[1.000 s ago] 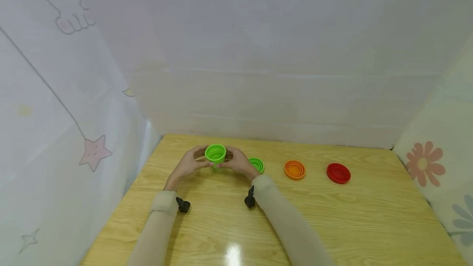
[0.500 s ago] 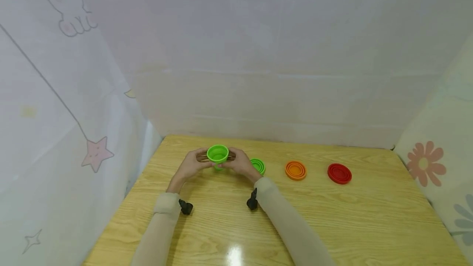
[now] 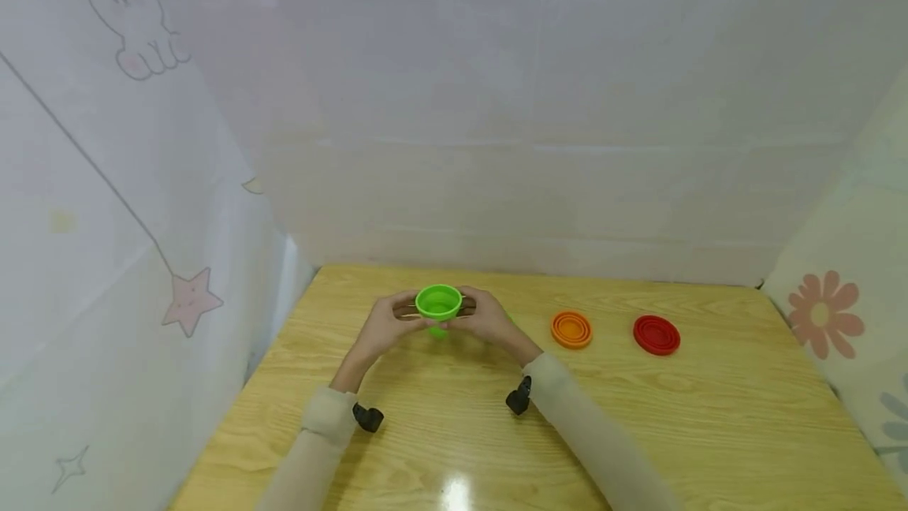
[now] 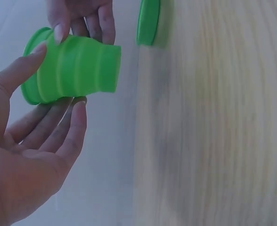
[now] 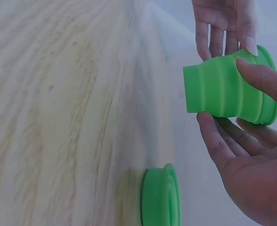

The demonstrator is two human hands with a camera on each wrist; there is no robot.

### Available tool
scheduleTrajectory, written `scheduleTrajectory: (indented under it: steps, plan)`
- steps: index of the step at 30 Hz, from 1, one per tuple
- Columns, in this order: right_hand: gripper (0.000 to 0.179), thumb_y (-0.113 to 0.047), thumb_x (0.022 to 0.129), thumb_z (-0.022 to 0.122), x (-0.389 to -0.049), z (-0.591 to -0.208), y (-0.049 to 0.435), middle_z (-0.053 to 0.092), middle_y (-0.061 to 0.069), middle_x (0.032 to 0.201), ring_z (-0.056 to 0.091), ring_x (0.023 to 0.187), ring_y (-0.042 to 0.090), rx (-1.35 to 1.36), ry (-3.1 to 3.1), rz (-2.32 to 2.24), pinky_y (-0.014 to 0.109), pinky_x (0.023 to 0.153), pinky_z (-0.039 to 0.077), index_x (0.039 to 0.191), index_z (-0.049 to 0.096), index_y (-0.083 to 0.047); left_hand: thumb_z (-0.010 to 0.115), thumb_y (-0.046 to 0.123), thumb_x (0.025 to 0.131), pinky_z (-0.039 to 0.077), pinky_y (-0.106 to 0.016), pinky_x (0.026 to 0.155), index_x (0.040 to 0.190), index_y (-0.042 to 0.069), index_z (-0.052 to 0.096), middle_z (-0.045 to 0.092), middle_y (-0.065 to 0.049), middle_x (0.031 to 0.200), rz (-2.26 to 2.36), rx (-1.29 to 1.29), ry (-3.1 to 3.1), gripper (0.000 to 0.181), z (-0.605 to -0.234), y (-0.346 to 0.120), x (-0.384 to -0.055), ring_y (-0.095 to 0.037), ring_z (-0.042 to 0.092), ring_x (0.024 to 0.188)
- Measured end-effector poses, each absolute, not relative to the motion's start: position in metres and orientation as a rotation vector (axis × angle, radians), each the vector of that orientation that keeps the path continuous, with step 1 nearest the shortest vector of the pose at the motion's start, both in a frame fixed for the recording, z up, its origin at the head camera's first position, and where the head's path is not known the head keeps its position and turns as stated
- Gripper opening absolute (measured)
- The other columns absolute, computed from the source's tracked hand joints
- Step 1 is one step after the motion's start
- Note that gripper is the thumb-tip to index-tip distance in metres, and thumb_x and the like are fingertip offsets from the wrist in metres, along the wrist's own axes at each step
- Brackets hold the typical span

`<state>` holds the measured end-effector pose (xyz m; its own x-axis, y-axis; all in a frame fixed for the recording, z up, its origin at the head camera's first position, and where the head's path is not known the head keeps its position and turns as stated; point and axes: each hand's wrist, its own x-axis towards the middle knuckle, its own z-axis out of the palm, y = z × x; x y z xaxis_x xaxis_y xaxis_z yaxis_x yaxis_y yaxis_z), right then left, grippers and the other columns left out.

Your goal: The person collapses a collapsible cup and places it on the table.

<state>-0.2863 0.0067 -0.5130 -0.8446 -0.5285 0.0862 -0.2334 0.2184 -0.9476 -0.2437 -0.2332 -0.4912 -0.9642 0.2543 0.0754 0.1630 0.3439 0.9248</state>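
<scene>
Both hands hold a bright green collapsible cup (image 3: 438, 303), pulled out to its full ringed height with the mouth upward. The left hand (image 3: 384, 328) grips its left side, thumb near the rim and fingers behind. From the right, the right hand (image 3: 491, 318) grips it likewise. In the left wrist view the stepped wall of the cup (image 4: 77, 67) shows between the two thumbs, and its narrow base is raised above the tabletop. A second green cup, folded flat (image 5: 153, 197), lies on the table; in the head view the right hand hides most of it.
On the wooden table (image 3: 454, 416), right of the hands, lie a flattened orange cup (image 3: 571, 330) and a flattened red cup (image 3: 656, 335). Pale printed cloth (image 3: 440, 117) hangs along the back and both sides.
Both hands and the cup have shifted a little to the right. The right hand now covers most of the flat green cup. The cup's mouth looks wider and nearer the camera.
</scene>
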Motion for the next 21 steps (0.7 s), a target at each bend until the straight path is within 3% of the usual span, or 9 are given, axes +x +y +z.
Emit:
scheduleTrajectory:
  steps: [11, 21]
  plan:
    - [0.061, -0.023, 0.09, 0.086, -0.243, -0.515, 0.065, 0.069, 0.01, 0.137, 0.071, 0.122, 0.027, -0.682, 2.298, -1.661, 0.04, 0.102, 0.062, 0.144, 0.061, -0.014, 0.084, 0.027, 0.092, 0.062, -0.039, 0.103, 0.142, 0.019, 0.065, 0.07, -0.009, 0.138, 1.771, 0.443, 2.373, 0.054, -0.5, -0.183, -0.214, -0.03, 0.068, 0.126]
    - [0.063, -0.021, 0.091, 0.084, -0.214, -0.523, 0.107, 0.068, 0.018, 0.139, 0.071, 0.122, 0.033, -0.651, 2.285, -1.677, 0.031, 0.097, 0.064, 0.147, 0.058, -0.008, 0.083, 0.021, 0.093, 0.061, -0.031, 0.103, 0.144, 0.012, 0.063, 0.069, -0.013, 0.14, 1.787, 0.515, 2.314, 0.055, -0.508, -0.143, -0.199, -0.033, 0.068, 0.129]
